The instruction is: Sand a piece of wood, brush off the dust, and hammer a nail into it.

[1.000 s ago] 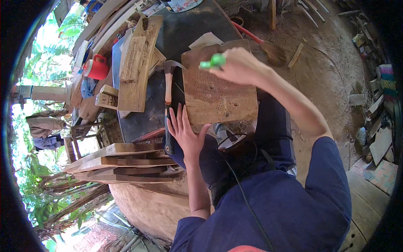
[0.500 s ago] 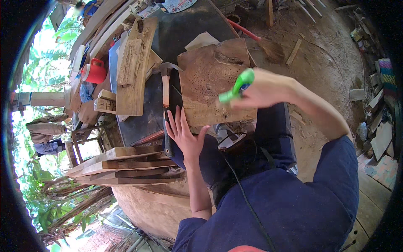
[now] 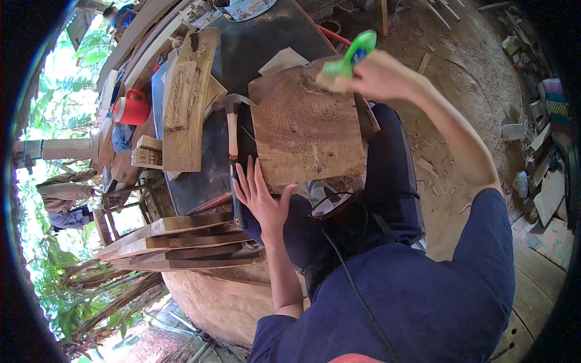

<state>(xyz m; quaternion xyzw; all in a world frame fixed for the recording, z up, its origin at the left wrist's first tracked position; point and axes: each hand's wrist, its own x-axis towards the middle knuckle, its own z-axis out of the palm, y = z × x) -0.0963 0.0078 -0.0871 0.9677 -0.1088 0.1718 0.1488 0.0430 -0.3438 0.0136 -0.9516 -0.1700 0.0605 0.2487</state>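
Observation:
A squarish brown wooden board (image 3: 308, 130), pitted with many small holes, lies in front of me on a dark tabletop. My right hand (image 3: 387, 75) grips a green-handled brush (image 3: 346, 63), whose working end meets the board's far right part; motion blurs it somewhat. My left hand (image 3: 263, 202) rests at the near left corner with its fingers spread, the thumb along the near edge. Beside the board's left edge lies a claw hammer (image 3: 233, 130), head pointing away from me. The left fingers lie over part of its handle, hiding some of it.
Rough planks (image 3: 189, 106) are piled left of the hammer, with a red jug (image 3: 131, 109) beyond them. Several stacked boards (image 3: 175, 245) jut out at the near left. The dark tabletop (image 3: 248, 42) extends behind the board. Wood scraps lie on the dirt floor (image 3: 451, 121) at right.
My right hand has carried the brush away from me, from the board's near right area to its far right part. My left hand stays at the near left corner.

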